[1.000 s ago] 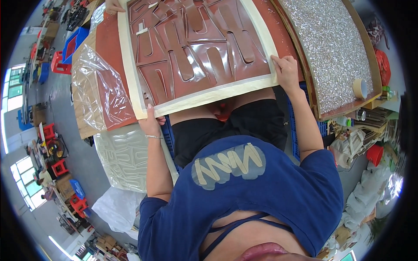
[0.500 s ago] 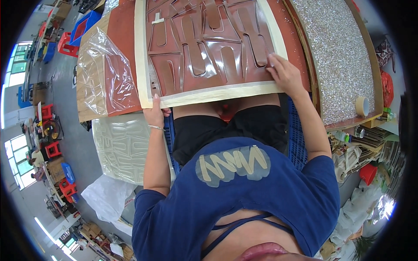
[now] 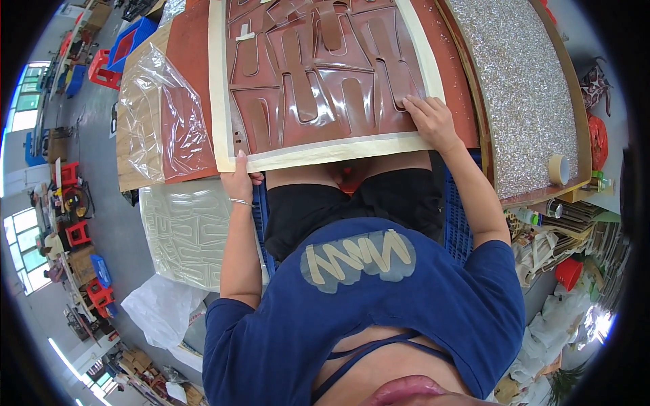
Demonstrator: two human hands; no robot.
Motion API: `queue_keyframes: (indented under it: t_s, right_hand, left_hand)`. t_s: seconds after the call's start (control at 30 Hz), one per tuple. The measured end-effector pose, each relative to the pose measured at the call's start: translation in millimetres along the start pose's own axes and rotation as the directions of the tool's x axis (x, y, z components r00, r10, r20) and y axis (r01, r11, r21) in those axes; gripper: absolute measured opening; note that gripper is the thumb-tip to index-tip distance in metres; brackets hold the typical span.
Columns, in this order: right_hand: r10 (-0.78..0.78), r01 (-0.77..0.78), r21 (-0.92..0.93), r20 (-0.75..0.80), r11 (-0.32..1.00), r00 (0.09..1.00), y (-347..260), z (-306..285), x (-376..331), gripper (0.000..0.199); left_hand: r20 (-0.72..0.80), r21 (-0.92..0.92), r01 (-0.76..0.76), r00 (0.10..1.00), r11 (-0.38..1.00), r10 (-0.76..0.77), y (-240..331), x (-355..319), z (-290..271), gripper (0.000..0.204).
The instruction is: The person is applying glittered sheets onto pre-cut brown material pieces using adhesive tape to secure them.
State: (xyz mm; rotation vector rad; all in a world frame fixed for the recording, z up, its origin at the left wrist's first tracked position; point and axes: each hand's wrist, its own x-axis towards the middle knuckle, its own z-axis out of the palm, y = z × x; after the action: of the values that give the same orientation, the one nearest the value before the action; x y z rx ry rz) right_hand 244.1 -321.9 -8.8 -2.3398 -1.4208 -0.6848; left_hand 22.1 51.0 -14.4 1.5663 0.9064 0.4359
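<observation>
A clear, glossy plastic template sheet (image 3: 342, 135) with long cut-out shapes and a cream tape border lies over the reddish-brown board in front of me. Its near edge reaches over my lap. My left hand (image 3: 238, 177) grips the near left corner, thumb on top and fingers curled below. At the near right, my right hand (image 3: 435, 124) rests over the tape border. Its fingers are bent together, tips at the lower end of a long cut-out; whatever lies between them is hidden.
Crumpled clear film (image 3: 166, 128) covers the board's left side. A glittery silver sheet (image 3: 521, 95) lies to the right, with a tape roll (image 3: 558, 169) on its near corner. A pale moulded sheet (image 3: 189, 233) sits low at my left. Red stools (image 3: 78, 232) stand farther left.
My right hand has shifted slightly left, its fingertips now at the cut-out's lower end. My left hand keeps its grip on the corner. The whole view has drifted a little.
</observation>
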Motion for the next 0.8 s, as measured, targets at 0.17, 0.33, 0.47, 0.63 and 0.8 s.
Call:
queue_keyframes:
  t_s: [0.17,0.33,0.47,0.63,0.8]
  right_hand:
    - [-0.018,0.018,-0.024,-0.001,1.0,1.0,-1,-1,2,0.031]
    - [-0.032,0.034,-0.027,0.052,0.999,0.998,-1,-3,3,0.029]
    - [-0.014,0.02,-0.053,0.112,0.998,0.994,-8,-14,14,0.026]
    - [0.148,-0.155,0.005,0.269,0.988,0.952,-27,-6,33,0.029]
    - [0.171,-0.19,0.149,0.13,0.97,0.977,-56,23,60,0.08]
  left_hand:
    - [0.0,0.003,0.001,1.0,1.0,-0.001,-2,2,0,0.036]
    - [-0.002,-0.012,0.005,1.0,1.0,-0.005,-1,1,0,0.035]
    - [-0.007,-0.036,0.002,1.0,0.999,-0.002,-4,1,-1,0.035]
    - [-0.016,-0.049,0.009,1.0,0.999,-0.01,-4,0,0,0.035]
    - [-0.011,-0.055,0.007,1.0,0.998,-0.007,-3,-2,0,0.036]
